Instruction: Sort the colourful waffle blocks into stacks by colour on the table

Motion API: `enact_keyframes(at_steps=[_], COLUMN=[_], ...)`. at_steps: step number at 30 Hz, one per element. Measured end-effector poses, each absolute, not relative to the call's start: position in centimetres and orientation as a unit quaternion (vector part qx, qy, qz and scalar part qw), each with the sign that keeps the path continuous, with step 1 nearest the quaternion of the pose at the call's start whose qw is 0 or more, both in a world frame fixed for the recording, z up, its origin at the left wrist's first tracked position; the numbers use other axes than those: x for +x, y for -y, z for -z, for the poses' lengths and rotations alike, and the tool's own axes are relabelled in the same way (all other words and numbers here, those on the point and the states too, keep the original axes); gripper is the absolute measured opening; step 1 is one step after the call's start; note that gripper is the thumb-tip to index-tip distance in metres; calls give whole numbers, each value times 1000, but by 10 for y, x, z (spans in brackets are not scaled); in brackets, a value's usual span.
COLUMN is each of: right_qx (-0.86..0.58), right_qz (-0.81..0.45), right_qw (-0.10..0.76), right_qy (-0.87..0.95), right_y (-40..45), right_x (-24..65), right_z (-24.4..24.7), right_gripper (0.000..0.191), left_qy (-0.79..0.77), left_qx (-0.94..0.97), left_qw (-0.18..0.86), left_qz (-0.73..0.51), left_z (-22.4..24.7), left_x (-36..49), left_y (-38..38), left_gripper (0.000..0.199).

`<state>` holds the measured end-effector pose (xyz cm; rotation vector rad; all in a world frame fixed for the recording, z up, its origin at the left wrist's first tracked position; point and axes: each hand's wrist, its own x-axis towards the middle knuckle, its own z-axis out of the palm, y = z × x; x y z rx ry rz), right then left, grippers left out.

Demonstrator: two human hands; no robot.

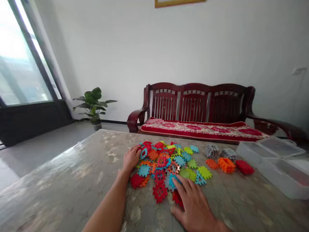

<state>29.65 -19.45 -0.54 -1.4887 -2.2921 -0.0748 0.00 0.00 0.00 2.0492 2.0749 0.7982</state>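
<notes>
Table: a patterned grey-brown tabletop lay under both my hands.
Box: a translucent plastic box stood to my right, near the small stacks.
Pile: flat, toothed pieces in red, blue, lime and orange, seemingly plastic, lay jumbled between my hands.
Right hand: my right hand was loosely spread at the near edge, thumb apart, gripping nothing I could see.
Left hand: my left hand rested along the left edge, fingertips partly hidden; I couldn't tell whether they held anything.
Orange stack: a stack of bright orange toothed pieces lay short of the box.
Blue piece: a bright blue toothed piece lay by my right fingertips; a light touch seemed best, sliding it sideways, since teeth could snag.
</notes>
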Motion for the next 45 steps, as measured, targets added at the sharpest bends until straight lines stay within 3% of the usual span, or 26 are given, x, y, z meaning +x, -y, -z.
enact_keyframes(at_steps=[6, 13, 22, 27, 38, 45], right_qx=[-526, -496, -611, -588, -574, -537], right_qz=[45, 31, -141, -218, -110, -47], right_qw=[236, 286, 405, 442, 402, 275], right_qy=[816, 819, 666, 642, 705, 796], right_y=[184, 168, 144, 108, 90, 123], right_x=[295, 310, 325, 313, 313, 294], right_z=[-2, 1, -30, -57, -66, -49], right_gripper=[48, 55, 44, 40, 29, 45], left_qy=[-685, -692, -692, -691, -692, -694], left_qx=[674, 674, 677, 678, 677, 676], left_qw=[51, 48, 50, 58, 57, 60], left_qz=[-273, -254, -247, -244, -243, -238], left_z=[-1, -7, -8, -10, -8, -10], left_x=[0, 2, 2, 2, 1, 3], left_y=[1, 3, 3, 3, 1, 1], left_gripper=[41, 42, 44, 44, 46, 45])
